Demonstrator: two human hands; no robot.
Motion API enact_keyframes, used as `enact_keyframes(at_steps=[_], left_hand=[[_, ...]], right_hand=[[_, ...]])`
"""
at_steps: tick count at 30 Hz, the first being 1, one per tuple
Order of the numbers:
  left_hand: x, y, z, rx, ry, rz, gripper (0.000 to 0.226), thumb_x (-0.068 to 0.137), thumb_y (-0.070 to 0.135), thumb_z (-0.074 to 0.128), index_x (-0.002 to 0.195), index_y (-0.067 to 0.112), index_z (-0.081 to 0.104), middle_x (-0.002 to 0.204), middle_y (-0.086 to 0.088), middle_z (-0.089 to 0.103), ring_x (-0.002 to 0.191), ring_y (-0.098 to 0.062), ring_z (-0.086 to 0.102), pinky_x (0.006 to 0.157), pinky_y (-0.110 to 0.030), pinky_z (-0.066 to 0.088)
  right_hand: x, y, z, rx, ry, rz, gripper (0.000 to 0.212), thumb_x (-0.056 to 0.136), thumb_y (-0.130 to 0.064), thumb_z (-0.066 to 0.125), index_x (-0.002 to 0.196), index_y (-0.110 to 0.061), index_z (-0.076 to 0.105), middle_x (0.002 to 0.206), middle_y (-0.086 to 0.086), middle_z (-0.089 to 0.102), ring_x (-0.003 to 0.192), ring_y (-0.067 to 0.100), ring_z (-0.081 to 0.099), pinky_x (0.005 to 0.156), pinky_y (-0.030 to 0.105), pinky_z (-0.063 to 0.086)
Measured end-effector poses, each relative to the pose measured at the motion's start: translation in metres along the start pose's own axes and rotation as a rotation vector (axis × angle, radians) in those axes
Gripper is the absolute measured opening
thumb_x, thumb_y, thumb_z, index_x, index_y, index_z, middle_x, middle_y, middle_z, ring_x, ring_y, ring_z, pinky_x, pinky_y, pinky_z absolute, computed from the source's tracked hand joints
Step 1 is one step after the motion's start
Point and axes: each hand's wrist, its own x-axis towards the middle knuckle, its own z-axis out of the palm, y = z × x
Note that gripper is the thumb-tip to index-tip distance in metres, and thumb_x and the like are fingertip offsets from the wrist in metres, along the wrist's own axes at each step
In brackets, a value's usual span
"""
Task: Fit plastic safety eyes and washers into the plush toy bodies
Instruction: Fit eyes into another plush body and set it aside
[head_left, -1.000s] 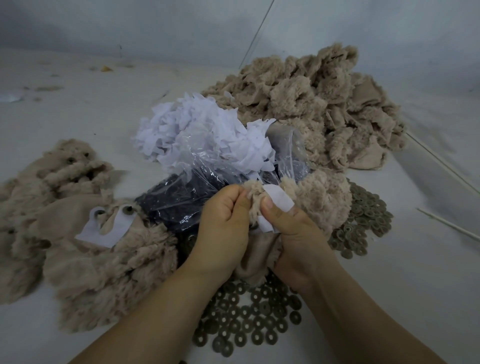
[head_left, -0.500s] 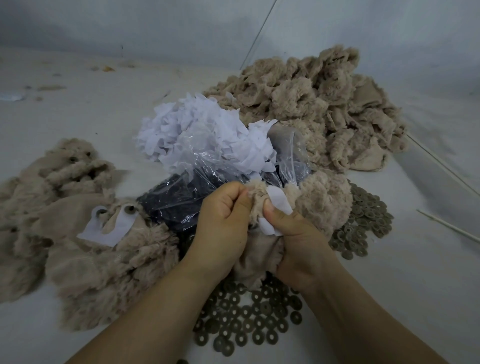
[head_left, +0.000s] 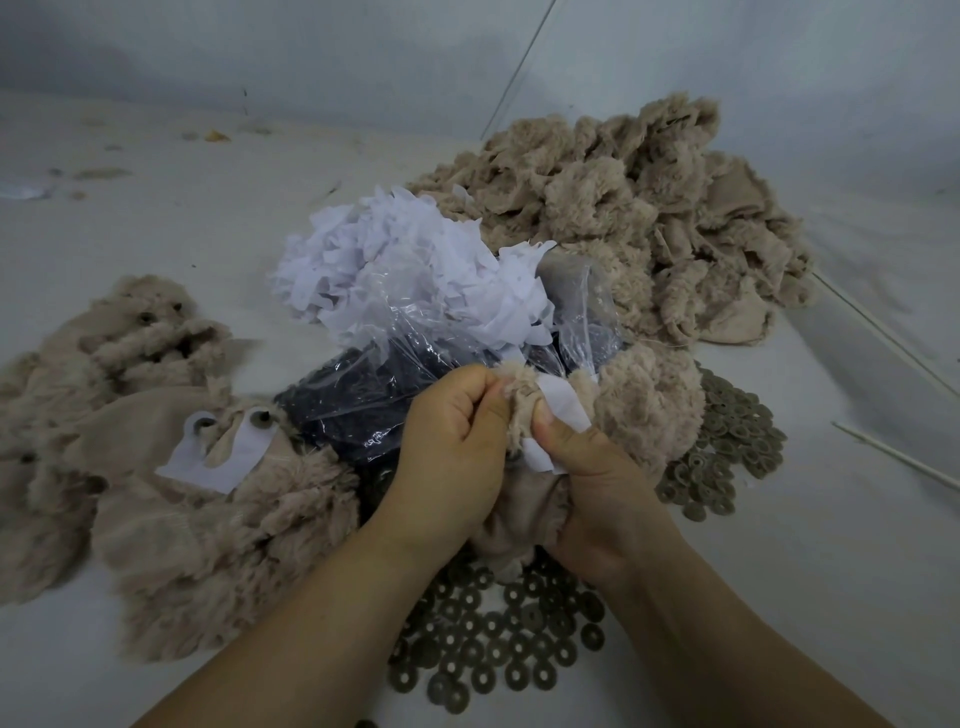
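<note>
- The fluffy tan plush toy body (head_left: 649, 410) is beige all over, with a plain white paper tag (head_left: 563, 402) against it.
- Below that body, the flat round plastic washers (head_left: 493, 649) are dull olive-grey with pale centre holes.
- Left of it, the clear plastic bag of safety eyes (head_left: 353, 400) shows glossy black.
- Behind the bag, the heap of cut paper pieces (head_left: 415, 265) is white with a faint lilac cast.
- The table top (head_left: 831, 597) is plain off-white.

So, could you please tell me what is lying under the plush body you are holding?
Under the plush body held by both hands, grey-brown washers lie scattered on the table. What lies directly beneath the fabric is covered.
</note>
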Motion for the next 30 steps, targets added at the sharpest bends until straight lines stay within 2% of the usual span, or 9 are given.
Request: enact_keyframes(at_steps=[3,5,8,10,12,15,18,23,30], left_hand=[[-0.001,0.000,-0.002,-0.066,0.016,-0.109,0.035,0.100,0.014,0.053,0.065,0.011,0.057,0.063,0.000,0.057,0.059,-0.011,0.050,0.056,-0.027,0.045],[-0.002,0.000,-0.004,-0.152,0.011,-0.175,0.031,0.101,0.018,0.052,0.077,0.003,0.064,0.074,-0.012,0.067,0.066,-0.026,0.061,0.067,-0.036,0.055],[-0.003,0.002,-0.007,-0.310,-0.065,-0.263,0.037,0.101,0.033,0.053,0.095,0.003,0.072,0.096,-0.022,0.073,0.095,-0.040,0.069,0.090,-0.049,0.056],[-0.003,0.004,-0.006,-0.294,-0.088,-0.257,0.040,0.095,0.039,0.059,0.087,0.002,0.070,0.091,-0.022,0.071,0.084,-0.037,0.068,0.084,-0.045,0.056],[-0.003,0.004,-0.004,-0.243,-0.054,-0.233,0.033,0.096,0.027,0.062,0.072,0.004,0.063,0.075,-0.015,0.064,0.070,-0.026,0.059,0.072,-0.038,0.053],[-0.004,0.003,-0.004,-0.253,-0.039,-0.224,0.031,0.098,0.015,0.057,0.071,0.000,0.057,0.071,-0.014,0.059,0.069,-0.023,0.055,0.069,-0.034,0.051],[-0.005,0.003,-0.003,-0.272,-0.028,-0.213,0.033,0.100,0.013,0.053,0.071,-0.003,0.052,0.069,-0.013,0.054,0.068,-0.022,0.050,0.068,-0.034,0.047],[-0.007,0.005,0.000,-0.281,-0.007,-0.182,0.033,0.094,0.020,0.055,0.070,-0.002,0.051,0.069,-0.013,0.053,0.067,-0.022,0.048,0.063,-0.031,0.046],[-0.010,0.003,0.004,-0.250,0.049,-0.161,0.035,0.099,0.008,0.052,0.064,0.005,0.053,0.063,-0.007,0.053,0.061,-0.019,0.048,0.057,-0.024,0.045]], right_hand=[[0.002,0.001,0.002,-0.037,0.016,-0.011,0.039,0.085,-0.019,0.059,0.120,-0.005,0.070,0.124,0.017,0.068,0.117,0.029,0.065,0.105,0.044,0.048],[0.003,0.002,0.003,-0.058,0.013,-0.014,0.044,0.088,-0.018,0.057,0.128,0.000,0.062,0.129,0.020,0.065,0.123,0.033,0.061,0.107,0.044,0.047],[0.003,0.001,0.001,-0.086,0.014,-0.023,0.036,0.090,-0.020,0.058,0.120,-0.005,0.070,0.126,0.019,0.067,0.118,0.032,0.064,0.103,0.041,0.052],[0.003,0.000,-0.001,-0.111,0.003,-0.028,0.029,0.090,-0.022,0.060,0.110,-0.010,0.076,0.119,0.017,0.071,0.109,0.027,0.070,0.094,0.037,0.057],[0.004,0.000,-0.001,-0.108,0.010,-0.051,0.027,0.087,-0.021,0.062,0.106,-0.010,0.078,0.112,0.015,0.073,0.102,0.024,0.072,0.089,0.035,0.059],[0.005,0.002,-0.001,-0.145,-0.001,-0.106,0.030,0.088,-0.020,0.064,0.113,-0.007,0.073,0.113,0.015,0.072,0.106,0.026,0.070,0.096,0.037,0.055],[0.005,0.000,0.000,-0.162,-0.045,-0.085,0.027,0.090,-0.019,0.061,0.111,-0.007,0.073,0.112,0.015,0.072,0.105,0.026,0.070,0.093,0.035,0.057],[0.004,-0.003,-0.002,-0.057,-0.045,0.029,0.033,0.086,-0.016,0.062,0.116,-0.006,0.073,0.114,0.017,0.072,0.103,0.026,0.071,0.089,0.036,0.059],[0.002,-0.008,-0.003,-0.078,-0.066,0.063,0.023,0.082,-0.017,0.067,0.101,-0.014,0.080,0.106,0.013,0.074,0.095,0.023,0.073,0.086,0.036,0.060]])
